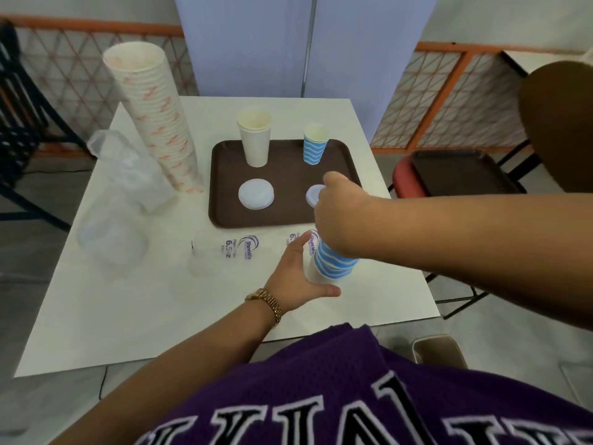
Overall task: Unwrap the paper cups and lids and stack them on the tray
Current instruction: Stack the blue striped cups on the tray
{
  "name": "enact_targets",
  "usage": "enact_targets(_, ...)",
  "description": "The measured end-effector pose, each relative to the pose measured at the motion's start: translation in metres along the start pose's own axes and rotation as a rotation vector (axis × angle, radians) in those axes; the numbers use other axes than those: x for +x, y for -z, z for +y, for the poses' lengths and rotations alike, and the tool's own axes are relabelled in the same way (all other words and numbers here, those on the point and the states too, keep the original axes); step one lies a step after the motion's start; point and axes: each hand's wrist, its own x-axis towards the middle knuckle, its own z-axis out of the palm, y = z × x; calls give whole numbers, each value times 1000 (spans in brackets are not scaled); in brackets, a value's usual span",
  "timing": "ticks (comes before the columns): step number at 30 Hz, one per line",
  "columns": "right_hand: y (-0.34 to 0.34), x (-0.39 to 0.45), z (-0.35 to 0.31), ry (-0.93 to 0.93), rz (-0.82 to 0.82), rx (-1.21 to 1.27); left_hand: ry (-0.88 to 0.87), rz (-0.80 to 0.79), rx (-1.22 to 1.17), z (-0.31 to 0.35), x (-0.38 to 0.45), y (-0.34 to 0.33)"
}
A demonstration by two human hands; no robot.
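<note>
The blue wavy cups (333,263) stand as a nested stack on the white table (128,316), just in front of the brown tray (288,175). The right hand (340,216) grips the top of the stack from above, fingers curled round it. The left hand (298,277) steadies its base with fingers straight and thumb spread. On the tray stand plain white cups (255,139), one blue cup (315,144) and two piles of lids (256,194). A tall patterned stack (154,117) leans at the left, beside clear wrappers (122,200).

The left hand (296,277) is reaching forward, fingers straight and thumb spread wide. The right hand (337,216) is crossing inward, its fingers curling downward in a grip.
</note>
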Motion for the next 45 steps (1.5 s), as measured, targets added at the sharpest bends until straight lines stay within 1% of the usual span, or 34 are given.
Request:
enact_targets(1,-3,3,5,-26,37,-7,-6,-5,-5,1,2,1)
enact_targets(2,-5,-1,10,-46,97,45,-14,-11,-16,3,2,2)
enact_targets(4,-12,-5,24,-83,147,96,-31,-19,-40,8,3,4)
enact_targets(6,-18,-16,45,-121,112,172,-66,-19,-41,13,5,4)
enact_targets(8,-31,-20,71,-155,31,328,-105,-18,-53,18,7,3)
enact_targets(10,-51,-26,95,-156,-33,656,-127,-12,-63,23,10,0)
enact_targets(12,-81,-21,109,-108,-6,1101,-140,17,-54,28,14,-3)
enact_targets(15,-130,11,101,-45,227,1698,-144,70,-36,30,17,-8)
enact_targets(17,-153,42,89,-81,375,2051,-146,93,9,30,17,-10)
enact_targets(19,-164,74,75,-166,507,2304,-147,116,42,30,16,-11)
enact_targets(21,-170,108,68,-277,611,2468,-146,133,47,33,15,-11)
enact_targets(23,-175,144,65,-371,702,2525,-134,133,41,36,11,-11)
enact_targets(26,-179,194,75,-421,808,2510,-94,123,46,38,11,-11)
enact_targets(29,-173,233,94,-470,833,2479,-37,92,76,39,13,-8)
enact_targets(31,-170,256,108,-504,845,2395,-33,96,103,37,13,-9)
enact_targets(33,-167,275,120,-567,830,2276,-33,98,103,38,11,-9)
enact_targets(35,-163,286,131,-626,766,2159,-24,97,109,40,11,-9)
enact_targets(38,-162,297,137,-643,694,2057,1,82,123,44,12,-8)
enact_targets(41,-171,310,128,-561,611,2063,20,86,128,44,11,-9)
enact_targets(45,-189,309,107,-472,494,2146,48,80,126,43,10,-9)
